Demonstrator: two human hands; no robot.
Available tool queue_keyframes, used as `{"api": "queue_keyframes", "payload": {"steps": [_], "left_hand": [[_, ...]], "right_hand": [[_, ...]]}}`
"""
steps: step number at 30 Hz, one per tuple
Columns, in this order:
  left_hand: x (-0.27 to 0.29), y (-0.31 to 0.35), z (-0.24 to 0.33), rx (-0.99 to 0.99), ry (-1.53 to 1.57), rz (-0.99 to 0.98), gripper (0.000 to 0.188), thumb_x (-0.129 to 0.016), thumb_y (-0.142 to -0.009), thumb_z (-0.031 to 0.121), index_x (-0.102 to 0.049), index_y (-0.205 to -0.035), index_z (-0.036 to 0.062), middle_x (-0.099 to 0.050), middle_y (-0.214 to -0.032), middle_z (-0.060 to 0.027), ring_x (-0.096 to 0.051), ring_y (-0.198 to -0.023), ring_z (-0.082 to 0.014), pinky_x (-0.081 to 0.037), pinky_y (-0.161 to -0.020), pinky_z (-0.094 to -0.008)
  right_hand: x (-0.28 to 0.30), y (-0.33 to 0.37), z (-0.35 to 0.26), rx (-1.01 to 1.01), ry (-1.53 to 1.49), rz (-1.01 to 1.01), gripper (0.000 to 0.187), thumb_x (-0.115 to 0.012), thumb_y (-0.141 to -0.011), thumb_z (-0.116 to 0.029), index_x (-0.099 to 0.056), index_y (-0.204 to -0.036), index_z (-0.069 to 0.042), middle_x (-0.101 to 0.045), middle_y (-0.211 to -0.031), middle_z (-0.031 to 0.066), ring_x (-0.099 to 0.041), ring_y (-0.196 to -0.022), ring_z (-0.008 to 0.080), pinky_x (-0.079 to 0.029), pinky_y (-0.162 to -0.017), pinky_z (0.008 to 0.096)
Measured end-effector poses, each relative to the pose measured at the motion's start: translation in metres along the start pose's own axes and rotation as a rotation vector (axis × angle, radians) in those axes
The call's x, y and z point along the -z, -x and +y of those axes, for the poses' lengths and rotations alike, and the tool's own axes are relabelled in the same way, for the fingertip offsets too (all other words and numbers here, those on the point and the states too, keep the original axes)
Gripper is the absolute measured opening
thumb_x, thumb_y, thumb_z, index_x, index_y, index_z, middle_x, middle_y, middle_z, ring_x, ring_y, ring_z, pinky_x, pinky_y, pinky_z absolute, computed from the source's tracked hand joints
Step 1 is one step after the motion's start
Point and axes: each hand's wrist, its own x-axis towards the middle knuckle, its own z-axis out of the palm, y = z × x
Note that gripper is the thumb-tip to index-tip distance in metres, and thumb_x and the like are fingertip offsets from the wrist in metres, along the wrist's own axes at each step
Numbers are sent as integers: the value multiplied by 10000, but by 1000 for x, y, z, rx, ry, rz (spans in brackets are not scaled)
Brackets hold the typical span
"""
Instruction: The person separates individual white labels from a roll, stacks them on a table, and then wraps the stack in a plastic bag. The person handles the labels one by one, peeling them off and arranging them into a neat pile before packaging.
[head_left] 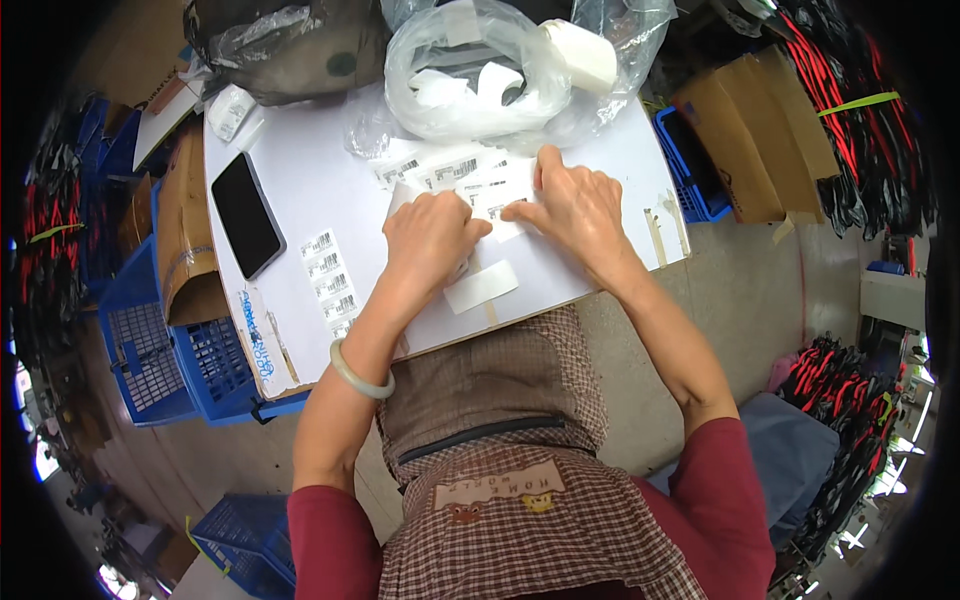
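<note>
Over the middle of the white table, both my hands are at a small white label sheet printed with barcodes. My left hand is closed at its left side, with white paper showing beside the fingers. At its right edge, my right hand grips with the thumb on the paper and the other fingers curled. More barcode labels lie just beyond. Nearer me is a blank white strip, and a strip of barcode labels rests left of my left forearm. My fingertips are partly hidden.
A clear plastic bag holding white rolls stands at the table's far side, beside a dark bag. A black phone lies at the left. Blue crates and cardboard boxes flank the table.
</note>
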Motion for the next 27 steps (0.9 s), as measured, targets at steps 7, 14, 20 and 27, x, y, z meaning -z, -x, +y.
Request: {"api": "queue_keyframes", "payload": {"steps": [7,14,20,27], "left_hand": [[37,57,-3,48,1095,-191,222,-599,-959,79,-638,-1078,-104,-719,-845,-187,-732,-768,-244,-603,-648,-283],[37,96,-8,-35,1062,-55,169,-568,-966,-5,-602,-1089,-117,-721,-896,-222,-744,-803,-259,-636,-679,-306],[26,109,-21,210,971,-16,174,-615,-954,48,-612,-1022,-113,-719,-867,-215,-740,-745,-250,-626,-631,-292],[8,115,-48,269,669,-110,169,-596,-946,65,-669,-1005,-75,-701,-780,-118,-678,-609,-140,-559,-539,-232]], "right_hand": [[3,48,-42,234,-713,123,147,-756,-824,-93,-700,-922,1,-704,-807,133,-699,-668,223,-549,-587,311],[3,61,-55,202,-906,58,120,-741,-821,-17,-711,-930,21,-727,-929,130,-720,-794,202,-575,-655,288],[2,51,-43,195,-923,214,98,-746,-832,-14,-696,-908,23,-697,-1019,143,-692,-791,170,-548,-730,261],[7,55,-28,-349,-954,-464,81,-700,-881,-44,-648,-892,16,-683,-724,51,-628,-639,89,-496,-569,248]]}}
